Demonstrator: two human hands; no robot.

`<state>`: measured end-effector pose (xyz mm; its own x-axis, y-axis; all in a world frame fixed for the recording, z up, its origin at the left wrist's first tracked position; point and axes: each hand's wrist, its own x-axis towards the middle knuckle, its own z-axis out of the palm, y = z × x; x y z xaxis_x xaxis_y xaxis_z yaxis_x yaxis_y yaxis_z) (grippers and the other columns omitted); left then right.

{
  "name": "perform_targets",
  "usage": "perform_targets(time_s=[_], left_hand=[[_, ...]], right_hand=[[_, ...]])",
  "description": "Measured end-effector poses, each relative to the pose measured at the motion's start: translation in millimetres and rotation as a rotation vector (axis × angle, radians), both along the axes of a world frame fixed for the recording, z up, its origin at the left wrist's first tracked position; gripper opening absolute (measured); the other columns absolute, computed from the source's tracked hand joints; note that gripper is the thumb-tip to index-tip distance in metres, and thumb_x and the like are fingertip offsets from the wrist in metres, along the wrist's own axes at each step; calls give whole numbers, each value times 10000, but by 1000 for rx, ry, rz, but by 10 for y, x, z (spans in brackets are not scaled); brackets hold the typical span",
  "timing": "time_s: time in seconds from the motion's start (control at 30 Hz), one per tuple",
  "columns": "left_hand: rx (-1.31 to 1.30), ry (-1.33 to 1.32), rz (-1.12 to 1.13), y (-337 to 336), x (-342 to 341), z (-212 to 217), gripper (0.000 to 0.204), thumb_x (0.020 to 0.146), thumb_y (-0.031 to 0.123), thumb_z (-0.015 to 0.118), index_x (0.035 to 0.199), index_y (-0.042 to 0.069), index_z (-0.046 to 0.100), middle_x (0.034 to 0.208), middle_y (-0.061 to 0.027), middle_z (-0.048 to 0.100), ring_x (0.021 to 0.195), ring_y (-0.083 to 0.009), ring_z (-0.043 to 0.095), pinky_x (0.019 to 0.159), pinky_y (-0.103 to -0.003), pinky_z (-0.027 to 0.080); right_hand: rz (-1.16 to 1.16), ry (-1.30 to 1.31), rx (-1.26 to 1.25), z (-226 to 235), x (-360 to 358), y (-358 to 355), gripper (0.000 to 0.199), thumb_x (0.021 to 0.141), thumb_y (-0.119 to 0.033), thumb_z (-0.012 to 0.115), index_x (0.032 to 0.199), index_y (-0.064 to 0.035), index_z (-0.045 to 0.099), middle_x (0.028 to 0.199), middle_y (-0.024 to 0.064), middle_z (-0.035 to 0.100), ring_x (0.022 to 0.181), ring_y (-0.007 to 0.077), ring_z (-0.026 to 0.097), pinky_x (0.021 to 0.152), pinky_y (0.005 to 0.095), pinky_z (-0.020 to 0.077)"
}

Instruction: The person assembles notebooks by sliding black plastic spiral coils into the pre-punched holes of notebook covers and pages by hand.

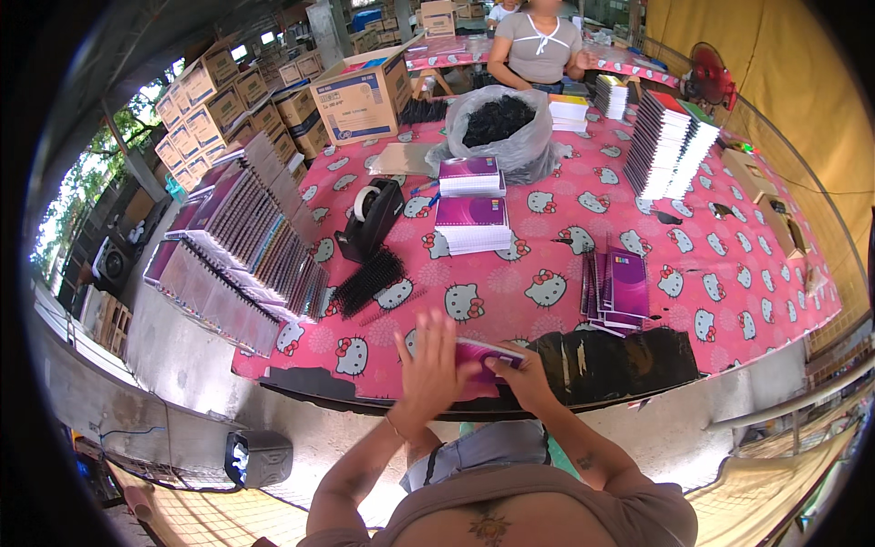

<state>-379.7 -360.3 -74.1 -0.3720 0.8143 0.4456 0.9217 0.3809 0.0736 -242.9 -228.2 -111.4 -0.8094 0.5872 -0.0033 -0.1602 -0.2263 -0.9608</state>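
A small purple-covered notebook (483,351) lies at the near edge of the table, held between both hands. My left hand (428,360) rests flat on its left part, fingers spread upward. My right hand (521,376) grips its right end with the fingers curled around it. A bundle of black binding combs (369,281) lies just beyond my left hand. Several purple covers (618,290) are fanned out to the right of my right hand.
The table wears a pink cartoon-cat cloth (538,292). A black tape dispenser (369,217), two notebook stacks (472,223), a plastic bag of black combs (497,123), rows of bound notebooks (251,251), tall stacks (665,141) and cardboard boxes (360,96) stand around. Another person (538,46) works at the far end.
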Motion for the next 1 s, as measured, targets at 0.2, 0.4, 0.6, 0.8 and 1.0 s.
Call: perform_targets(time_s=[0.2, 0.4, 0.6, 0.8, 1.0], left_hand=[[-78, -36, -50, -96, 219, -47, 883, 932, 625, 449, 1452, -82, 353, 1534, -285, 325, 1456, -430, 271, 1116, -703, 110], [-147, 47, -95, -64, 225, -24, 863, 899, 644, 478, 1419, -43, 428, 1512, -253, 387, 1434, -387, 337, 1120, -645, 217], [-69, 128, -74, 100, 49, 98, 899, 884, 644, 499, 1433, -60, 393, 1514, -267, 367, 1443, -423, 302, 1130, -652, 190], [-23, 92, -36, 171, 138, 112, 897, 893, 655, 461, 1444, -49, 387, 1524, -271, 351, 1451, -420, 289, 1134, -660, 166], [-37, -6, -185, 43, 385, -342, 876, 915, 651, 420, 1457, -35, 379, 1527, -276, 350, 1453, -419, 287, 1134, -658, 148]], right_hand=[[48, -2, -12, 233, 45, 66, 223, 929, -86, 680, 1136, -5, 687, 945, -13, 652, 850, 59, 586, 752, 246, 486], [12, -25, -66, 126, 35, 119, 229, 908, -104, 709, 1107, 6, 695, 885, -11, 680, 778, 62, 599, 700, 246, 515], [79, -69, -26, 82, 16, 58, 226, 912, -98, 698, 1112, 7, 700, 886, -14, 687, 801, 66, 607, 724, 245, 512], [86, -69, 439, 103, -7, 108, 270, 911, -135, 695, 1153, -16, 695, 943, 17, 718, 819, 87, 607, 762, 288, 504], [100, -33, 328, 56, 11, 271, 299, 885, -53, 675, 1182, -15, 681, 971, 24, 728, 850, 95, 624, 771, 267, 507]])
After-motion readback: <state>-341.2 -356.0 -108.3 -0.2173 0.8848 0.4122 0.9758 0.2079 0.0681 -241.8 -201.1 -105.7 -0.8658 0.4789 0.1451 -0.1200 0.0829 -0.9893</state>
